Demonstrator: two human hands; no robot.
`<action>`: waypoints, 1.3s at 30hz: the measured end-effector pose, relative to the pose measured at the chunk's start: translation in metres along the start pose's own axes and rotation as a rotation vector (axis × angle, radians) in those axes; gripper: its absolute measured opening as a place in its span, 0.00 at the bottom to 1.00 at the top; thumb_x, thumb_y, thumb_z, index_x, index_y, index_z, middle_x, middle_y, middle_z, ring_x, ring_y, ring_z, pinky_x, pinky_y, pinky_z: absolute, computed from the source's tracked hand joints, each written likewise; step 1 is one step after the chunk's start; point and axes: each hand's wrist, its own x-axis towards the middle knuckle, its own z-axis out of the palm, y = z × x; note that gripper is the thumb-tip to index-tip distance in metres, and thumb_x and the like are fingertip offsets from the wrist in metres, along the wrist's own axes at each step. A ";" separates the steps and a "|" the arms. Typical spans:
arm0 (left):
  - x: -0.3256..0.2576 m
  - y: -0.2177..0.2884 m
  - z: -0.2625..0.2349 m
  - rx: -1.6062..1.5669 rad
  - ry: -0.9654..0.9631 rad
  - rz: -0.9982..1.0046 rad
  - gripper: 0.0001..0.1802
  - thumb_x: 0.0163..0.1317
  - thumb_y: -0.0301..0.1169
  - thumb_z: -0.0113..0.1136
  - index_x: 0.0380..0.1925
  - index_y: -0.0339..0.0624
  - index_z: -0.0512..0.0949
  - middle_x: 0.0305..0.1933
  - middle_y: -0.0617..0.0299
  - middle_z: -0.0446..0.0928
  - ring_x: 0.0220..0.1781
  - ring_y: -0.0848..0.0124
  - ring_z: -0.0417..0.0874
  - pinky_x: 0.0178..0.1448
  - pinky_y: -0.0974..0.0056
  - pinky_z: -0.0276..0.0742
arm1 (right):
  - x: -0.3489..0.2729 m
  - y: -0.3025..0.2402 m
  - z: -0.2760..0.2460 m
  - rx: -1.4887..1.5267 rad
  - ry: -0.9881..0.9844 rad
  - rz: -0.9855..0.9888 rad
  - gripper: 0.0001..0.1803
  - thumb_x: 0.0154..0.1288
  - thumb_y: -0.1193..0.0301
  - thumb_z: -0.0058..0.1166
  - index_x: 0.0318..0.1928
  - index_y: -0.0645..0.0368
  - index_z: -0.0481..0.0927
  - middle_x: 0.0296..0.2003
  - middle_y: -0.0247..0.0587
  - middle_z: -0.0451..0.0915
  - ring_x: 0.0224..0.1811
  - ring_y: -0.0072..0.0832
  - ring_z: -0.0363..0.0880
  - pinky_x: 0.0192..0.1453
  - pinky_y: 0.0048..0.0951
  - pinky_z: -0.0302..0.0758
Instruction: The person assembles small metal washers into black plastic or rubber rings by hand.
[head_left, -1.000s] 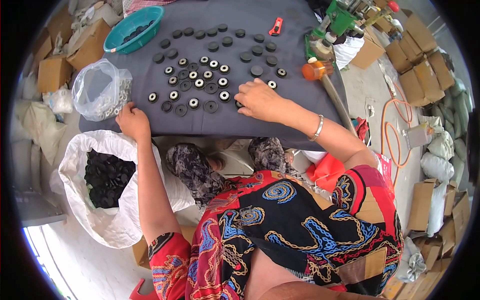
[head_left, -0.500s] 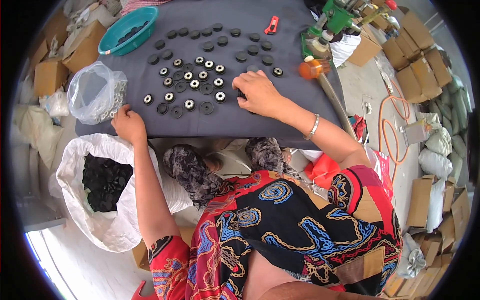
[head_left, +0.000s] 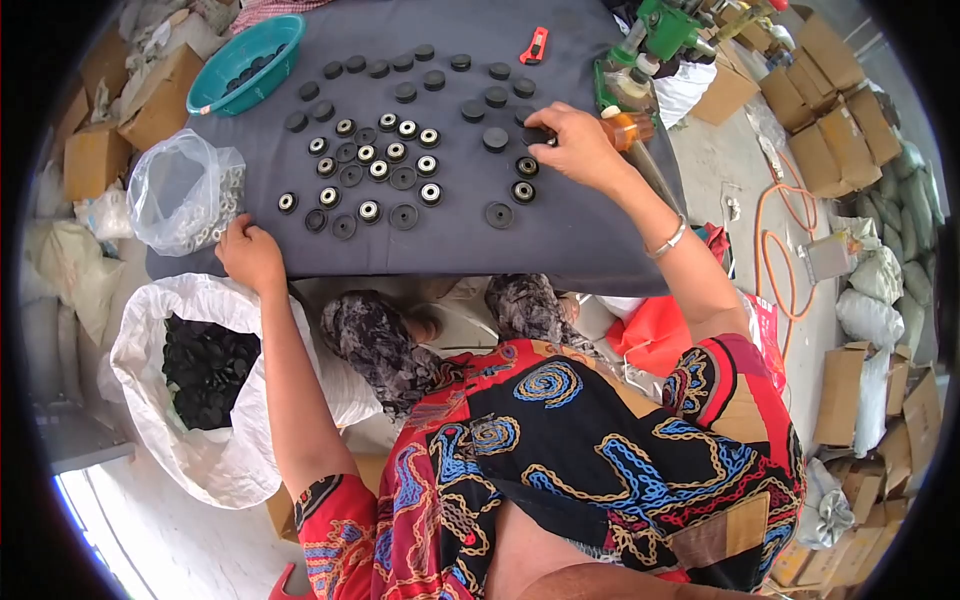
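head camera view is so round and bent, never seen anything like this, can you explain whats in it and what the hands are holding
No robot here: these are a person's two bare hands, seen from above by a wide fisheye camera worn on the head, which bends straight edges.

The right hand seems to pinch a black round piece. The left hand is at the table's front edge, beside a clear bag of small pale rings; whether it holds anything, I can't tell.

On the dark cloth lie plain black caps, round pieces with metal centres and a red cutter. A teal basin stands at the far left. A white sack of black parts stands below the table.
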 end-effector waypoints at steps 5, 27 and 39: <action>0.000 0.001 -0.001 0.006 -0.005 -0.006 0.13 0.53 0.25 0.50 0.33 0.44 0.83 0.38 0.60 0.82 0.46 0.57 0.76 0.51 0.56 0.73 | -0.022 0.007 0.013 0.095 -0.136 0.020 0.18 0.50 0.70 0.60 0.44 0.62 0.80 0.39 0.48 0.76 0.42 0.44 0.77 0.48 0.37 0.75; 0.000 0.000 0.001 0.020 0.003 -0.008 0.12 0.52 0.26 0.51 0.33 0.44 0.83 0.39 0.60 0.82 0.47 0.57 0.76 0.51 0.55 0.73 | 0.021 -0.041 0.051 0.051 -0.359 -0.130 0.10 0.66 0.68 0.50 0.38 0.63 0.76 0.31 0.50 0.80 0.35 0.50 0.78 0.40 0.46 0.72; -0.002 0.003 -0.003 -0.048 0.029 0.013 0.10 0.50 0.23 0.52 0.32 0.42 0.80 0.36 0.55 0.79 0.44 0.53 0.74 0.50 0.53 0.72 | -0.010 -0.053 0.041 -0.209 -0.160 -0.373 0.12 0.58 0.64 0.57 0.40 0.56 0.76 0.32 0.44 0.71 0.37 0.41 0.75 0.37 0.40 0.75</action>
